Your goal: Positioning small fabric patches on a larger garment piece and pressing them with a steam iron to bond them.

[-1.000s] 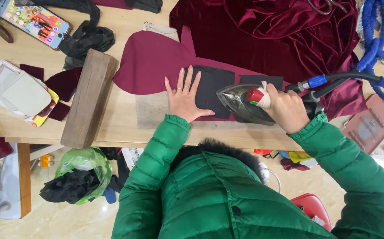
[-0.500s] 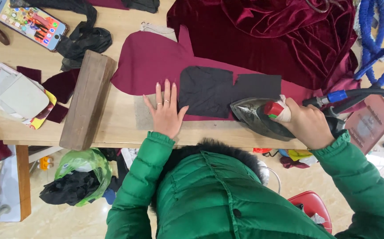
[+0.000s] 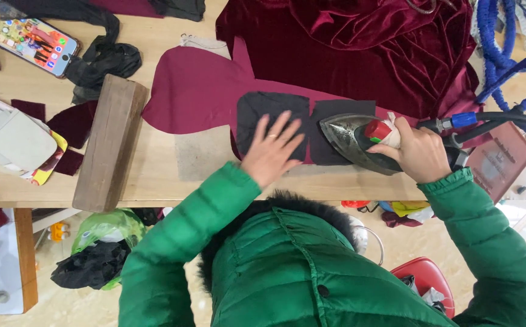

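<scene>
Two hands are on the job here. Left hand (image 3: 270, 152) lies flat with fingers spread, pressing on a dark fabric patch (image 3: 273, 121), gripping nothing. Right hand (image 3: 417, 151) is clenched around the handle of the steam iron (image 3: 354, 142), whose tip sits on a second dark patch (image 3: 332, 136) just right of the left fingers. Both patches lie on a maroon cut piece (image 3: 199, 88), close to the near edge of the desk (image 3: 154, 175). Left of the left hand there's bare wood, then a wooden block (image 3: 108, 142). Beyond the hands, a crumpled velvet pile (image 3: 360, 42); far left, a phone (image 3: 26, 36).
</scene>
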